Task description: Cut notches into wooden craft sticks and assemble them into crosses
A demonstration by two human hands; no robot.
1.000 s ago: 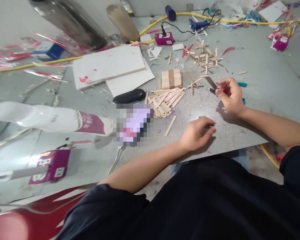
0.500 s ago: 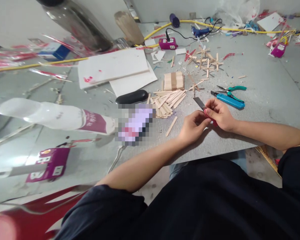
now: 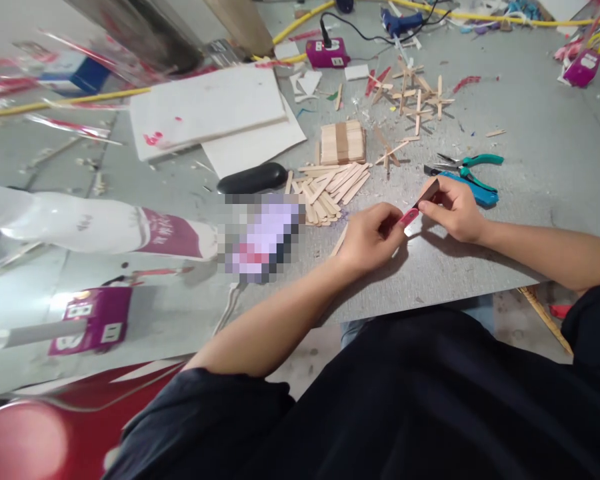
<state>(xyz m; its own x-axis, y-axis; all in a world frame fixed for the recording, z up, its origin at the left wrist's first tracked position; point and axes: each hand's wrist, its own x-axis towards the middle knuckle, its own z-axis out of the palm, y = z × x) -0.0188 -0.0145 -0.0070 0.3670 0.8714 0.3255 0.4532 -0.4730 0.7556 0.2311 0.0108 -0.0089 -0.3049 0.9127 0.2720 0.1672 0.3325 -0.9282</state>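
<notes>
My left hand [image 3: 373, 233] is closed around the red handle of a utility knife [image 3: 409, 217], just above the table near its front edge. The dark blade points up and right, towards my right hand [image 3: 457, 207], whose thumb and fingers pinch the knife by the blade. A single craft stick [image 3: 339, 241] lies partly hidden behind my left hand. Beyond my right hand lie green-handled pliers [image 3: 467, 163] and a blue utility knife [image 3: 483, 193], the latter partly covered by my hand.
Loose craft sticks [image 3: 325, 193] and a banded bundle of them [image 3: 343, 143] lie ahead. Star-shaped stick pieces [image 3: 417, 97] and a blue glue gun [image 3: 401, 23] are farther back. To the left are a pixelated phone [image 3: 265, 237], a black case [image 3: 253, 179] and a white bottle [image 3: 100, 223].
The red knife has turned from pointing up-left to pointing up-right. My right hand has shifted from its handle to its blade, while my left hand now grips the handle. The camera view has shifted slightly.
</notes>
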